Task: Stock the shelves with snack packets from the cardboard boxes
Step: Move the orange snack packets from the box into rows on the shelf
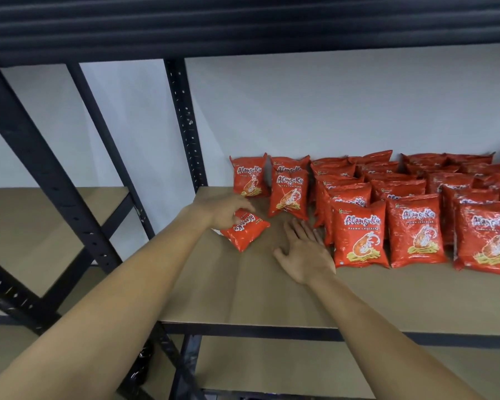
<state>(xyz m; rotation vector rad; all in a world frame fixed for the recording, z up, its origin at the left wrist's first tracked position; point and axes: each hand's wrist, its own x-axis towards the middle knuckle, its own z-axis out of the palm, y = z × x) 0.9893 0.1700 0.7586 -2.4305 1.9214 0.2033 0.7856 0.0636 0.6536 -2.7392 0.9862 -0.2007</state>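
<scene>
Red foil marks the thing in hand: a small glossy red prawn-cracker packet (245, 230) lies tilted on its back on the tan board shelf (243, 290), well in from the front edge and left of the stocked rows. The left hand (218, 210) reaches over its upper end, fingers curled down onto the crinkled top edge in a light pinch, probably to tip the packet upright like its neighbours. Just beside it the right hand (303, 252) lies flat with fingers spread and straight, holding nothing, its fingertips near the foot of the front-row packet (358, 233); a fair guess is that it steadies that row or stands ready to square the newcomer.

Behind the held packet two upright red packets (289, 194) start a fresh column against the pale grey wall (329, 111), leaning slightly back on it so they do not fall. To the right the shelf is thick with rows of red packets (433, 197) standing face-forward, labels readable. Black perforated steel uprights (185, 122) frame the bay, and the underside of a dark upper shelf (243, 21) hangs overhead. No cardboard box is in sight.
</scene>
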